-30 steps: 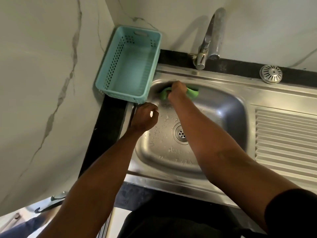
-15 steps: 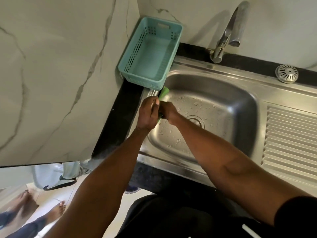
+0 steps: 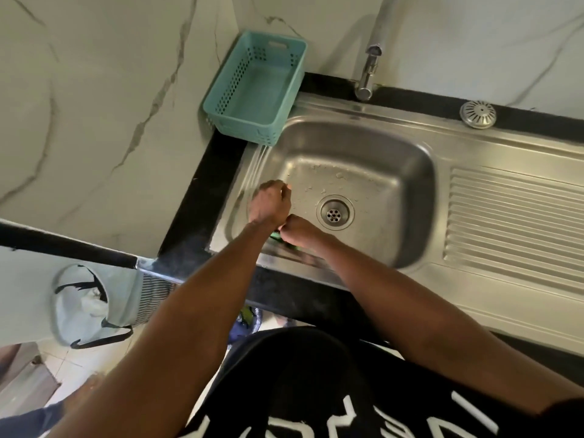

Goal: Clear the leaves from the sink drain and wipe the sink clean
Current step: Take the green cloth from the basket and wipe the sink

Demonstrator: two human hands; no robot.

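Note:
The steel sink (image 3: 410,153) has a wet basin with water drops and an open drain (image 3: 335,213) in its middle; I see no leaves on it. My right hand (image 3: 297,230) is closed on a green scrub pad (image 3: 276,236), pressed against the basin's near-left wall; only a sliver of green shows. My left hand (image 3: 270,202) is curled into a fist on the sink's left rim, touching the right hand.
A teal plastic basket (image 3: 256,86) sits at the sink's back left corner. The tap (image 3: 373,49) stands behind the basin, a round steel strainer cap (image 3: 477,114) lies on the black ledge, and the ribbed drainboard (image 3: 512,222) is to the right. Marble wall on the left.
My right hand has dragged the green pad from the basin's far wall along the left side to the near-left corner. The left hand stayed on the left rim; the view shifted.

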